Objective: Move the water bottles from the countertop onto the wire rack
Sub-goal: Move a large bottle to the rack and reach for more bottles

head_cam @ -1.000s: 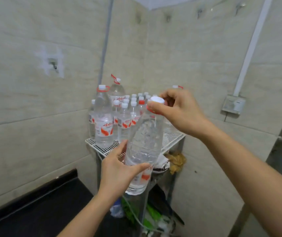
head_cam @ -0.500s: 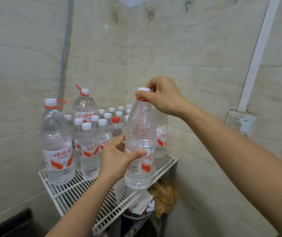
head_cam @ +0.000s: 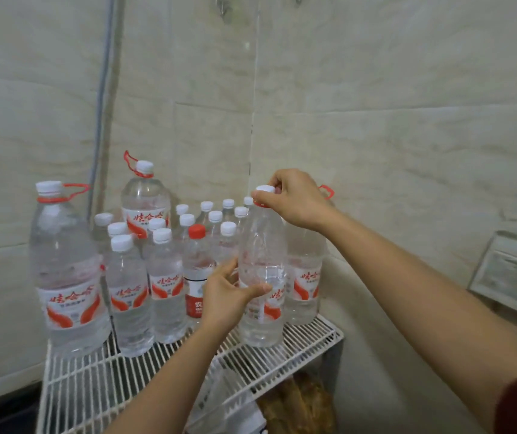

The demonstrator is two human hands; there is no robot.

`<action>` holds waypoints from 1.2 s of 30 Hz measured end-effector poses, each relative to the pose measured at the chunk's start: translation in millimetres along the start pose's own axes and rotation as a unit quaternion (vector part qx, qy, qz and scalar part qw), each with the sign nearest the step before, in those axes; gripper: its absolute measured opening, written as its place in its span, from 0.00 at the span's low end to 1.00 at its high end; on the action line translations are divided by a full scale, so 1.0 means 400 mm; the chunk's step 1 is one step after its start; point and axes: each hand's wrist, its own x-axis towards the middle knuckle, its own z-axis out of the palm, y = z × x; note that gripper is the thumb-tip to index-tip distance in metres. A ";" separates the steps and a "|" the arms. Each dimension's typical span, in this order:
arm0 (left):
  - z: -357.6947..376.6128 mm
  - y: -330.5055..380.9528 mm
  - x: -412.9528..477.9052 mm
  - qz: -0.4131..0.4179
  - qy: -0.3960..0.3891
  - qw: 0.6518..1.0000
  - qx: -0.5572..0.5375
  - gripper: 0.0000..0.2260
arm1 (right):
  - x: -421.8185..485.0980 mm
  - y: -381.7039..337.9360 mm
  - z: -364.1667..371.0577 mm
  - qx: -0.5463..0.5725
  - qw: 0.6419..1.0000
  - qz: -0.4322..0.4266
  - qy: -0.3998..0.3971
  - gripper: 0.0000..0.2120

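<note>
Lowered since a moment ago, your bottle (head_cam: 261, 277) is now resting on the wire rack (head_cam: 307, 343), your left hand (head_cam: 225, 296) wrapping its nine-o'clock side while your right hand (head_cam: 294, 198) is pinching the cap.

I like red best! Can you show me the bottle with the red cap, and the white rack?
Red-capped bottle (head_cam: 196, 231), head view, on its red cap.
White wire rack (head_cam: 310, 339), head view, bare wires at right front.

Red script reading 娃哈哈 runs across the white labels of the big bottle (head_cam: 69, 270) at lower left, the tall bottle (head_cam: 145, 203) behind, and the small bottles (head_cam: 130, 296) in front. The red-capped bottle (head_cam: 196, 277) carries a red label whose characters are too blurred to read.
</note>
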 end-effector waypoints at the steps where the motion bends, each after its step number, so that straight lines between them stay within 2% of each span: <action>1: 0.007 -0.007 0.009 -0.005 0.000 1.000 0.001 0.27 | 0.006 0.013 0.003 0.001 1.000 0.001 -0.003 0.23; 10: 0.031 -0.032 0.070 -0.028 -0.040 0.997 0.054 0.25 | 0.059 0.089 0.020 -0.022 0.999 0.026 -0.005 0.21; 12: 0.035 -0.039 0.069 -0.023 -0.041 0.996 0.077 0.25 | 0.065 0.095 0.018 -0.036 0.999 0.016 -0.018 0.23; 15: 0.053 -0.057 0.042 -0.009 -0.006 0.991 0.130 0.30 | 0.080 0.108 0.021 -0.030 0.998 -0.007 -0.047 0.22; 18: 0.087 -0.100 0.005 -0.030 0.024 0.989 0.140 0.37 | 0.088 0.114 0.027 -0.020 0.997 -0.029 -0.062 0.20; 20: 0.105 -0.136 -0.005 -0.045 0.033 0.986 0.154 0.39 | 0.091 0.118 0.030 -0.003 0.998 -0.047 -0.051 0.18; 24: 0.108 -0.156 -0.006 -0.046 0.040 0.987 0.151 0.35 | 0.089 0.124 0.027 0.035 0.997 -0.043 -0.045 0.14; 30: 0.092 -0.152 -0.006 -0.043 0.020 0.988 0.145 0.37 | 0.091 0.125 0.054 0.030 0.998 -0.046 -0.011 0.20; 36: 0.092 -0.162 -0.013 -0.060 0.029 0.985 0.157 0.35 | 0.073 0.123 0.063 0.036 0.999 -0.035 0.006 0.18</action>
